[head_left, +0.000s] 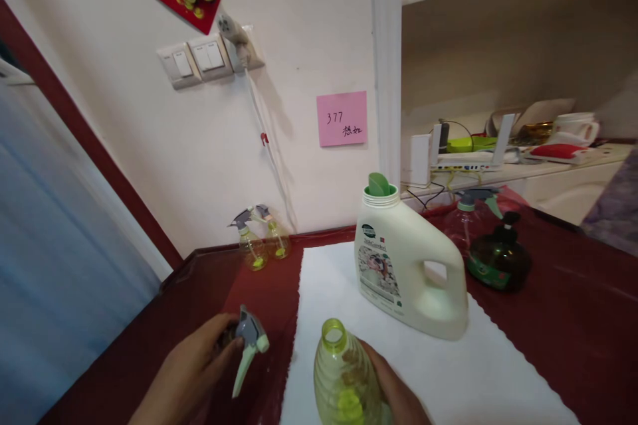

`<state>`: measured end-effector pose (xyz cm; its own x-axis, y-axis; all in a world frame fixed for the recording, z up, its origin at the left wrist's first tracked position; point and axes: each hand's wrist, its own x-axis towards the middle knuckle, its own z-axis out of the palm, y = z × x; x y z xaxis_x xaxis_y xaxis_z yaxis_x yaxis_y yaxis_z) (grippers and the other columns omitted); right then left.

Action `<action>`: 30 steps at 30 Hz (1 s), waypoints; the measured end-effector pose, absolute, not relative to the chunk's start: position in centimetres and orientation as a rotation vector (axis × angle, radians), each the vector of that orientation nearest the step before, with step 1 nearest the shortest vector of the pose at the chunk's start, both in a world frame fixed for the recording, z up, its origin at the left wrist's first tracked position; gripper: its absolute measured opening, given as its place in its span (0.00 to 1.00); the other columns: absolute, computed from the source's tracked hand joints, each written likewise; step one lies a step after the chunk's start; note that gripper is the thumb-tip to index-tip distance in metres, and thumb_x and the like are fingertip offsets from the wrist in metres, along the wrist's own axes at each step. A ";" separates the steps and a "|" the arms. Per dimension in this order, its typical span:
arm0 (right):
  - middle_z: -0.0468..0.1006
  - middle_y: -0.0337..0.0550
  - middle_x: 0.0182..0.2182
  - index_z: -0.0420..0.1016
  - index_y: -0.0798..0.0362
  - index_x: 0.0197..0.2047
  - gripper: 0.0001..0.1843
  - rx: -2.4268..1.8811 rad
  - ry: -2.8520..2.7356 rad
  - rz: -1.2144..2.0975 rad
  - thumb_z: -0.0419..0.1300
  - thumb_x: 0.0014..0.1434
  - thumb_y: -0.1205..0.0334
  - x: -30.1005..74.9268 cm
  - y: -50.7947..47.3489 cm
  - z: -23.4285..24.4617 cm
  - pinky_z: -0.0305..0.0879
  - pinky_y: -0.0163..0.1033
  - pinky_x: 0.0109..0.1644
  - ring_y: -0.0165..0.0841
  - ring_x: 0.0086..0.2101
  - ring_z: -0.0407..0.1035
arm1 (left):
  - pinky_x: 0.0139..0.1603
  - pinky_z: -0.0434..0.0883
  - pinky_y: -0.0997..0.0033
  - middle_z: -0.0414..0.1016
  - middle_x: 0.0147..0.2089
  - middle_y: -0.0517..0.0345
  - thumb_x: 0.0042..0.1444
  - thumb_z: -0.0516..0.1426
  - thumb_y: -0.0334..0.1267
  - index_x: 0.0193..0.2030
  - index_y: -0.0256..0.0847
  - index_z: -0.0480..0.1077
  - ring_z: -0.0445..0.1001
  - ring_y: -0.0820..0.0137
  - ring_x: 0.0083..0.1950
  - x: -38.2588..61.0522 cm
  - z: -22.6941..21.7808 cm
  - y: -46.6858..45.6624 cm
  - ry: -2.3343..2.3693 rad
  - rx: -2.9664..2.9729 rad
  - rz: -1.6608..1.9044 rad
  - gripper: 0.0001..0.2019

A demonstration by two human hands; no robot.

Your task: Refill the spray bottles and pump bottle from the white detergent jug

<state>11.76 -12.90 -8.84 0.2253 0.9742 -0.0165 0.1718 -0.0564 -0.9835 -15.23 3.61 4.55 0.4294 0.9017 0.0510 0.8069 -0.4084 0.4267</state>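
My left hand (pixel 192 362) pinches a grey and pale green spray trigger head (pixel 252 339) above the dark red table, left of the white sheet. In my right hand (pixel 396 385) is a translucent yellow-green spray bottle (pixel 343 372), its neck uncovered and pointing up. The fingers wrap round its right side and are partly hidden behind it. Behind the bottle stands a large pale green detergent jug (pixel 411 272) with a handle hole and a label. Its mouth is uncapped, and a green pouring spout (pixel 379 184) shows in it.
Two small spray bottles (pixel 254 249) stand by the wall at the back left. A dark pump bottle (pixel 501 259) and a clear spray bottle (pixel 466 219) stand right of the jug. White paper (pixel 331 279) covers part of the table. A cord (pixel 269 146) hangs from the wall socket.
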 end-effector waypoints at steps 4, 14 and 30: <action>0.64 0.49 0.67 0.62 0.51 0.70 0.40 -1.438 -1.150 0.945 0.65 0.55 0.61 11.9 -12.8 -9.2 0.55 0.45 0.69 0.44 0.66 0.58 | 0.46 0.70 0.65 0.82 0.47 0.51 0.62 0.50 0.41 0.49 0.43 0.75 0.80 0.57 0.48 -14.7 2.8 4.2 1.553 2.439 0.124 0.15; 0.68 0.49 0.65 0.64 0.49 0.69 0.38 -1.430 -1.137 1.010 0.64 0.56 0.60 11.7 -12.6 -8.2 0.57 0.44 0.68 0.44 0.64 0.62 | 0.52 0.70 0.60 0.80 0.55 0.47 0.64 0.49 0.41 0.50 0.42 0.75 0.78 0.55 0.54 -15.7 0.5 5.1 1.589 2.490 0.003 0.17; 0.68 0.49 0.65 0.64 0.48 0.69 0.40 -1.433 -1.160 0.994 0.65 0.54 0.59 11.5 -12.9 -7.6 0.59 0.42 0.67 0.45 0.63 0.64 | 0.62 0.68 0.54 0.75 0.63 0.42 0.63 0.47 0.39 0.60 0.37 0.73 0.75 0.54 0.62 -15.8 1.0 5.0 1.642 2.552 -0.190 0.23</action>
